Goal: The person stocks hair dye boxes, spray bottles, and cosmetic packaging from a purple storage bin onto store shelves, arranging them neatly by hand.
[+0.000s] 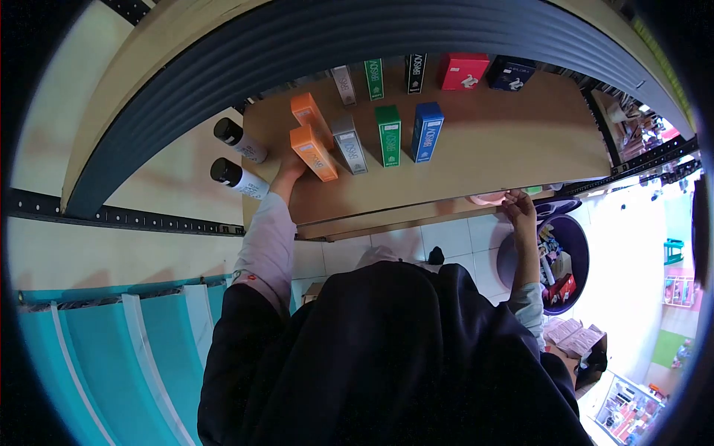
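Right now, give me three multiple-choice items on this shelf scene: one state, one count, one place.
1. The two bottles are: A) capped; B) uncapped; C) broken.
2. Orange boxes on the shelf: A) one; B) two; C) four.
3. The left hand touches: A) a bottle; B) the nearer orange box; C) nothing.
Answers: 1 A, a black cap sits on each; 2 B, two stand one behind the other; 3 B, the fingers meet its near end.
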{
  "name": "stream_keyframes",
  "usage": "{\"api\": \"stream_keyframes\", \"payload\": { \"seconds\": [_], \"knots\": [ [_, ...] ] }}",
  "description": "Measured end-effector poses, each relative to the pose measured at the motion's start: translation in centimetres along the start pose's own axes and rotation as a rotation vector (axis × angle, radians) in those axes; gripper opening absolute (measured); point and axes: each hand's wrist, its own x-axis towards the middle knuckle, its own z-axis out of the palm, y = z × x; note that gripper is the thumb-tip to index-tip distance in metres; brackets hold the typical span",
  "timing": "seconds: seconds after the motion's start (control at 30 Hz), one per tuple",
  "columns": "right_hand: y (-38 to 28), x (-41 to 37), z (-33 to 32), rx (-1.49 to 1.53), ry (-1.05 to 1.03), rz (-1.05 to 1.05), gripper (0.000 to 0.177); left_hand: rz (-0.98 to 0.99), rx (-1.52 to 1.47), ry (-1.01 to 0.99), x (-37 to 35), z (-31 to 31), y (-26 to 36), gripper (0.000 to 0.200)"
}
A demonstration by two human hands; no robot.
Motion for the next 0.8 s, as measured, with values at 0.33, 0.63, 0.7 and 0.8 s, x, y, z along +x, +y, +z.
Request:
{"api": "stream_keyframes", "payload": {
  "seconds": [0.33, 0.63, 0.7, 0.8],
  "knots": [
    [-2.3, 0.2, 0.7, -0.023, 0.007, -0.007, 0.023, 0.043, 0.421, 0.011, -0.8, 1.1, 2.8, 0.022],
    [-5.3, 1.0, 1.8, -0.074, -0.048, -0.107, 0.025, 0.100, 0.345, 0.051, -0.6, 1.0, 2.3, 0.027],
    [-8.1, 2.1, 2.9, -0.149, -0.082, -0.288, 0.025, 0.145, 0.362, 0.035, -0.6, 1.1, 1.9, 0.032],
    [-14.4, 3.2, 6.3, -0.281, -0.167, -0.465, 0.021, 0.251, 0.782, 0.091, -1.8, 1.5, 3.2, 0.040]
  ]
}}
